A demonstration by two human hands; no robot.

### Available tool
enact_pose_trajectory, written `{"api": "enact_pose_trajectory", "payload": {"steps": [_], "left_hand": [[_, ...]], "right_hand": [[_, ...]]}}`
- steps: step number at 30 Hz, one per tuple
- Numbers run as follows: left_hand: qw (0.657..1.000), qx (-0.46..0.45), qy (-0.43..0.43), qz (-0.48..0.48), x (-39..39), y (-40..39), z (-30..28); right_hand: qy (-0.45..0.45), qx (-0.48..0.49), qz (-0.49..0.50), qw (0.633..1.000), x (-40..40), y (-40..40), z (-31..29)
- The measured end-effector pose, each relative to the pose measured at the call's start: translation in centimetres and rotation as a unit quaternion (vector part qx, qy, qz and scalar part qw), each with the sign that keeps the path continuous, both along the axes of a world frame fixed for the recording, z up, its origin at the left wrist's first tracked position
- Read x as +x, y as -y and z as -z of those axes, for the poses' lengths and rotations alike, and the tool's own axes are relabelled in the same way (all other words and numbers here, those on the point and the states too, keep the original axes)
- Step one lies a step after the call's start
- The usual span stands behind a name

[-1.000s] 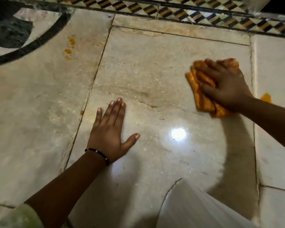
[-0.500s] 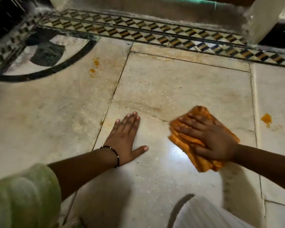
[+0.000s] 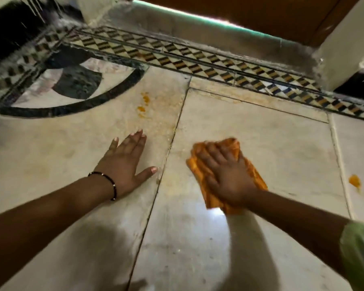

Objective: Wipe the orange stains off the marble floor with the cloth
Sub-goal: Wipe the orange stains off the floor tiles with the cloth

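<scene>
Under the right hand (image 3: 225, 177), near the middle of the marble floor (image 3: 282, 148), the orange cloth (image 3: 254, 175) is bunched and pressed flat against the slab. It is kept down by spread, fairly straight fingers laid across its top — a hold that seems chosen so that the whole palm can bear on the fabric and drive it across the stone, rather than for lifting it. Motion blur at the cloth's far edge suggests a stroke under way.

Beside it, across the joint between two slabs, the left hand (image 3: 124, 162) is planted palm-down on bare marble, fingers straight and together, thumb out; nothing is held. It is judged to serve as a prop for a body leaning forward over the work.

Two patches of orange stains are left untouched: a cluster (image 3: 144, 102) beyond the left fingertips, near the black curved inlay (image 3: 72, 109), and a single blob (image 3: 354, 181) well to the right of the cloth, on the next slab. A faint yellowish smear is seen along the joint between the hands — possibly residue. Farther out, a chequered border strip (image 3: 198, 61) is seen along the floor's edge.
</scene>
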State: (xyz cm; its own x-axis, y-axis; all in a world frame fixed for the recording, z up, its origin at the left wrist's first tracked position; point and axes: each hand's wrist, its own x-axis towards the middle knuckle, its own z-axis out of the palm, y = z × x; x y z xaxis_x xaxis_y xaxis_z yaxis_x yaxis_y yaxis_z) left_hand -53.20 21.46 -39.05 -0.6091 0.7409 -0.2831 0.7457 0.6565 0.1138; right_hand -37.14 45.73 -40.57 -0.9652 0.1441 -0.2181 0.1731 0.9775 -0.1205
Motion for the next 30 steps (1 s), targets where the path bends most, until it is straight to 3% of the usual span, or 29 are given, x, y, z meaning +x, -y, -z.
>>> {"api": "enact_pose_trajectory", "payload": {"steps": [3, 5, 7, 9, 11, 13, 16, 20, 22, 25, 28, 30], "left_hand": [[0.997, 0.052, -0.04, -0.033, -1.7, 2.4, 2.4], [0.994, 0.077, -0.047, -0.061, -2.4, 3.5, 3.7], [0.994, 0.08, -0.044, -0.062, -2.4, 3.7, 4.4], [0.994, 0.085, -0.045, -0.056, -2.4, 3.6, 4.7], [0.994, 0.085, -0.046, -0.052, -2.7, 3.6, 4.7], [0.994, 0.08, -0.044, -0.052, -2.7, 3.7, 4.8], [0.995, 0.076, -0.046, -0.048, -2.9, 3.8, 4.7], [0.995, 0.08, -0.035, -0.047, -3.0, 3.9, 4.6], [0.995, 0.081, -0.036, -0.048, -3.0, 3.9, 4.6], [0.994, 0.088, -0.042, -0.044, -3.0, 4.0, 4.8], [0.994, 0.092, -0.049, -0.044, -2.9, 3.9, 5.0], [0.994, 0.09, -0.052, -0.042, -2.9, 3.8, 4.9]], "right_hand": [[0.008, -0.01, -0.174, 0.985, 3.1, -1.4, 0.3], [0.012, -0.001, -0.225, 0.974, 3.4, -5.6, 0.5], [-0.001, 0.004, -0.136, 0.991, 1.9, -9.1, 0.6], [-0.054, 0.004, 0.06, 0.997, -1.5, -10.0, 0.5], [-0.056, 0.011, 0.226, 0.972, -6.3, -8.8, 0.7], [-0.043, 0.016, 0.294, 0.955, -10.6, -6.4, 0.5], [-0.028, 0.029, 0.19, 0.981, -12.2, -1.4, 0.7], [-0.002, -0.003, -0.039, 0.999, -3.6, 2.9, 0.2], [0.002, 0.001, -0.067, 0.998, 0.5, 0.8, 0.1], [0.012, 0.01, 0.079, 0.997, 1.0, -4.0, -0.1], [-0.006, 0.022, 0.248, 0.968, -4.7, -5.5, 0.3], [-0.007, 0.018, 0.303, 0.953, -9.9, -4.4, 0.2]]}}
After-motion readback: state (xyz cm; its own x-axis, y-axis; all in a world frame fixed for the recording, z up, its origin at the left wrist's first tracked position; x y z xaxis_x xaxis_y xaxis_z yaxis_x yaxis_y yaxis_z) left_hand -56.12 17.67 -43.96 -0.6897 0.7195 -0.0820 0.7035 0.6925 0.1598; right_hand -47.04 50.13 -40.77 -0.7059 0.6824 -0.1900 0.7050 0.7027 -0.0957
